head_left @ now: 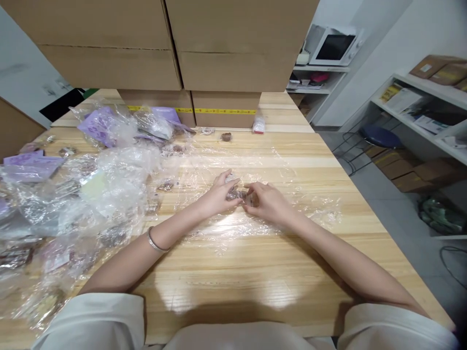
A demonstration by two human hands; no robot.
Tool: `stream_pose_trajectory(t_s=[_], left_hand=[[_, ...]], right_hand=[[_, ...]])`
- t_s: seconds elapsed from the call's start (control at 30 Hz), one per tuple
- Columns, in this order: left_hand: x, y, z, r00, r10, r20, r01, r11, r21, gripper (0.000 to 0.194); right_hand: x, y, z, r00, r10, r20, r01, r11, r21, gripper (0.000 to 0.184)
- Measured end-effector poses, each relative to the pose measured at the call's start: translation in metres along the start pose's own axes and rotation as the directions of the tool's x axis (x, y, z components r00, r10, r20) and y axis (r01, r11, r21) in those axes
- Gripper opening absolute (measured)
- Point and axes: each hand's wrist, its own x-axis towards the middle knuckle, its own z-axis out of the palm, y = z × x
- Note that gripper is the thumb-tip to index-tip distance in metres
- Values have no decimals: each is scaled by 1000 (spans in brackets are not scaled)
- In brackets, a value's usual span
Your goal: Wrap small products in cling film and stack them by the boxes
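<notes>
My left hand (219,196) and my right hand (268,204) meet at the middle of the wooden table (255,272). Both pinch a small brownish item (243,196) wrapped in clear film; I cannot make out what it is. The hands rest on a wide sheet of clear plastic wrap (302,187) spread flat over the table. A silver bracelet (155,243) circles my left wrist.
A heap of crumpled clear bags (91,194) with purple packets (97,124) covers the left side. Stacked cardboard boxes (175,48) stand at the table's far edge. Small brown pieces (226,137) and a little packet (259,125) lie before them. Shelves (430,107) and a stool (379,137) stand right.
</notes>
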Motion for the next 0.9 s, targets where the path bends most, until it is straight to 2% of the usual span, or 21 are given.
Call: stream_pose_trajectory(t_s=[0.07,0.1,0.17,0.27,0.33,0.4,0.47,0.53,0.63,0.7,0.8,0.87,0.9], left_hand=[[0,0,1,998,-50,29,51,999,-20,69],[0,0,2,997,-71,29,72,996,-42,74],[0,-1,3,995,-100,-10,98,990,-97,80],[0,-2,5,993,-105,-52,96,982,-162,82],[1,-3,8,997,-73,-20,67,978,-195,77],[4,-4,13,999,10,32,-3,979,-203,74],[7,-5,20,990,117,73,-104,980,-168,75],[8,-6,28,979,187,85,-183,982,-53,74],[6,-7,35,988,149,46,-155,967,200,67],[2,-5,32,995,100,7,-97,949,301,69],[-6,7,15,995,96,-25,-81,934,348,72],[-16,21,1,993,113,37,-118,925,361,69],[-22,28,-4,986,127,112,-160,918,364,69]], right_hand=[[-3,-3,0,999,-33,3,34,993,-117,17],[-5,-4,0,999,-54,-2,53,983,-178,12],[-8,-6,-2,996,-67,-51,50,959,-280,14],[-11,-5,-5,980,-10,-197,-68,921,-383,15],[-10,-4,-6,961,36,-275,-157,889,-431,18],[-8,-2,-4,957,66,-283,-197,864,-464,23],[-5,-1,3,972,76,-221,-174,865,-470,26],[-3,-1,10,992,49,-112,-94,895,-435,26],[-2,1,9,1000,0,14,5,933,-360,25],[-4,1,-3,997,-31,69,52,947,-316,24],[-15,1,-33,991,-72,113,95,972,-213,22],[-27,-5,-50,985,-76,154,96,987,-126,24],[-34,-10,-54,978,-73,196,94,990,-102,30]])
